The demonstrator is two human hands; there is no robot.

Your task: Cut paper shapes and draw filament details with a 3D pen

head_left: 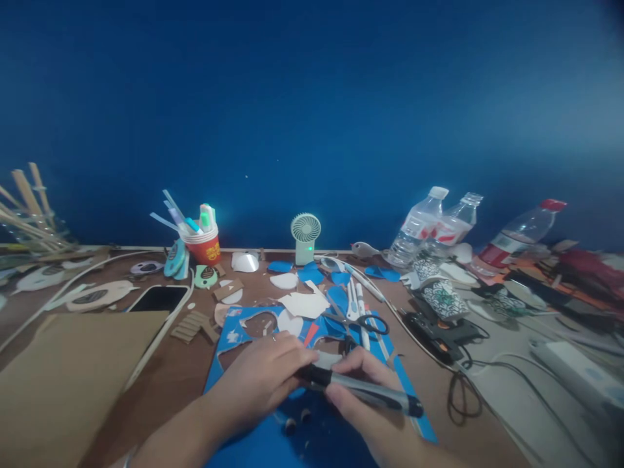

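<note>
The marker pen (pixel 363 389), dark and grey with a black tip end toward the lower right, is held between both hands low in the middle of the view; the left hand (pixel 260 380) is closed round its left end, fingers curled over the barrel, and the right hand (pixel 363 400) is closed under and round its middle, thumb on top; the pen is thus laid slantwise across the two fists, its right end left free beyond the right hand. Beneath the hands a blue card sheet (pixel 244 328) with cut-out holes is spread on the brown table (pixel 180 374); two small dark round bits (pixel 297 421) are seen on the blue just below the hands. Just beyond the hands, scissors (pixel 363 322) with black handles are laid beside white pens (pixel 358 305) and blue and white paper scraps (pixel 305 302). To the left a sheet of cardboard (pixel 73 370) and a dark phone (pixel 158 299) are set; farther back a red paper cup (pixel 205 246) full of pens, a small green fan (pixel 305 237) and three plastic bottles (pixel 419 227) are ranged along the blue wall (pixel 312 97); to the right a black glue gun (pixel 439 331) with its cable is laid near a white power strip (pixel 578 374).
</note>
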